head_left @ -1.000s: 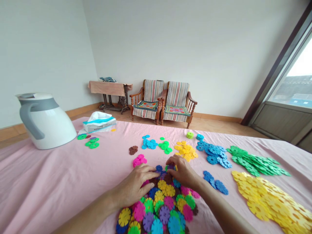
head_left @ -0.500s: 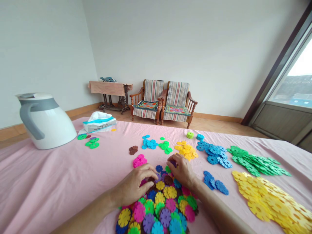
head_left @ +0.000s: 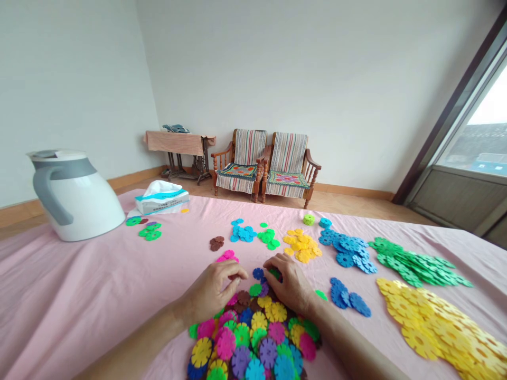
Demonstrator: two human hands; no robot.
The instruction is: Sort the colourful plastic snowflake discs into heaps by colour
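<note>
A heap of notched plastic snowflake discs [head_left: 259, 321] in mixed colours lies before me on the pink tablecloth [head_left: 119, 295]. My left hand [head_left: 214, 289] hovers at the heap's left far edge, fingers curved, thumb and forefinger apart with nothing visible between them. Over the far right of the heap is my right hand [head_left: 291, 282], its fingers bent and thumb spread from them. A green disc shows between that thumb and the fingers, seemingly lying loose. Just beyond my left hand sits a small group of pink discs [head_left: 228, 255], partly covered by the hand.
Sorted discs lie farther out: brown [head_left: 216, 243], light blue [head_left: 243, 234], yellow [head_left: 303, 246], blue [head_left: 350, 248] and green [head_left: 415, 261]. A large yellow spread [head_left: 443, 322] fills the right. A white jug [head_left: 85, 203] and a tissue box [head_left: 162, 199] stand at left.
My left hand has drawn slightly left and its thumb and forefinger have parted. My right hand has shifted a little left. A green disc now shows right of my right wrist.
</note>
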